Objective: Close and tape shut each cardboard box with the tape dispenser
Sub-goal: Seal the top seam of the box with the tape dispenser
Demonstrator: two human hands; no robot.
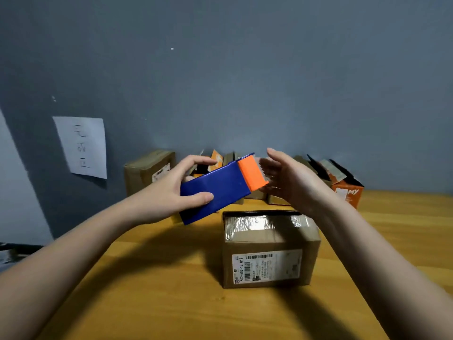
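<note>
Cardboard box (268, 249) below; left hand (169, 192) grips tape dispenser (220, 190) above.

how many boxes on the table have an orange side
2 that show: one orange box at the back right by the wall, and one in the back row, mostly behind the left hand and tape dispenser. Others may be hidden behind the hands.

Dim, even lighting; soft arm shadows cast on table (157, 278); right hand (291, 182) motion-blurred; edges barrel-distorted at 9 o'clock.
</note>
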